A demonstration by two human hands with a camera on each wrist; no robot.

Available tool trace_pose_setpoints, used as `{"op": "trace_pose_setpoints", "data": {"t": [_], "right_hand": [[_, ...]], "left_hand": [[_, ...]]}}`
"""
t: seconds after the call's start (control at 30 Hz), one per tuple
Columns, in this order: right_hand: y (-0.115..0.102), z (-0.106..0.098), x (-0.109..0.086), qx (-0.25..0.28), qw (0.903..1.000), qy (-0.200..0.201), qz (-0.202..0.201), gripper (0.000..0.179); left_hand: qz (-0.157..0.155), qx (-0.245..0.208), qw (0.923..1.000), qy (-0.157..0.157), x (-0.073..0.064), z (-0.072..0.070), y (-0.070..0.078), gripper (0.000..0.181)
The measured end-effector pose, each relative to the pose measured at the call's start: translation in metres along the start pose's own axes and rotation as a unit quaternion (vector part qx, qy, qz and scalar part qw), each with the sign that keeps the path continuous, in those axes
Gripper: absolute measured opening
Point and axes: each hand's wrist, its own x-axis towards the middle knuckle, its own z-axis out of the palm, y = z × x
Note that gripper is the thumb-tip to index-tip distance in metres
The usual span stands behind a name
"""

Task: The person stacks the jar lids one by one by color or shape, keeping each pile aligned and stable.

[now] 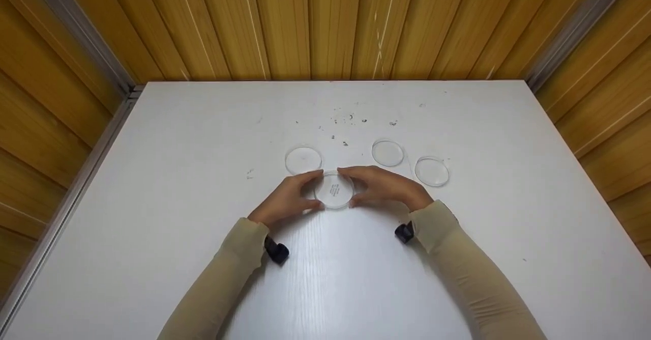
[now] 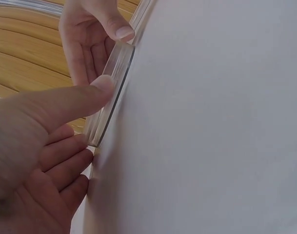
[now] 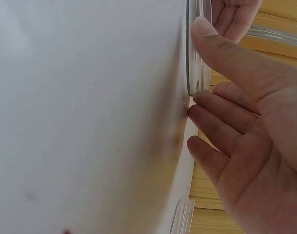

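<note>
A clear round petri dish [image 1: 334,191] with small printed text on top is held between both hands over the middle of the white table. From its left side my left hand [image 1: 286,197] grips the rim, thumb in front and fingers behind. On the opposite side my right hand [image 1: 385,185] holds it the same way. The left wrist view shows the stacked edges of the dish [image 2: 111,92] under the thumb. In the right wrist view its side wall [image 3: 192,58] stands against the right thumb. Whether its base touches the table I cannot tell.
Just behind the left fingers lies one clear round dish part [image 1: 303,160]. Two more clear round parts, one nearer the middle [image 1: 388,152] and another farther right [image 1: 432,171], lie behind the right hand. Dark specks mark the table [image 1: 203,141]; wooden panels [image 1: 330,24] stand behind it.
</note>
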Motion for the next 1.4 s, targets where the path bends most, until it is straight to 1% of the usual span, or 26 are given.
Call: {"op": "trace_pose_setpoints", "data": {"t": [0.33, 0.5, 0.63, 0.87, 0.97, 1.1, 1.23, 1.33, 1.4], "right_hand": [[0.002, -0.001, -0.001, 0.026, 0.9993, 0.02, -0.021, 0.076], [0.0, -0.001, 0.001, 0.018, 0.9992, 0.02, -0.03, 0.076], [-0.002, 0.001, 0.003, 0.011, 0.9993, 0.017, -0.03, 0.077], [-0.009, 0.005, 0.005, 0.016, 0.9993, 0.014, -0.03, 0.079], [-0.013, 0.008, 0.005, 0.018, 0.9993, 0.011, -0.031, 0.079], [-0.018, 0.011, 0.005, 0.023, 0.9992, 0.007, -0.032, 0.078], [-0.022, 0.014, 0.004, 0.024, 0.9991, 0.005, -0.034, 0.077], [-0.025, 0.017, 0.004, 0.023, 0.9991, 0.001, -0.036, 0.077], [-0.027, 0.019, 0.005, 0.021, 0.9991, -0.002, -0.036, 0.077]], "left_hand": [[0.003, -0.004, 1.0, -0.002, -0.001, -0.007, 0.001, 0.073], [0.008, -0.001, 1.0, -0.001, -0.004, -0.012, 0.003, 0.073], [0.006, -0.009, 0.9999, -0.003, -0.007, -0.016, 0.003, 0.073], [0.004, -0.003, 0.9999, -0.016, -0.015, -0.023, 0.001, 0.073], [0.011, -0.003, 0.9997, -0.019, -0.019, -0.026, 0.0, 0.073], [0.009, 0.011, 0.9996, -0.024, -0.024, -0.029, -0.001, 0.072], [0.016, 0.023, 0.9991, -0.033, -0.028, -0.032, -0.001, 0.071], [0.022, 0.022, 0.9986, -0.044, -0.031, -0.033, -0.003, 0.07], [0.017, 0.022, 0.9984, -0.05, -0.033, -0.034, -0.004, 0.07]]}}
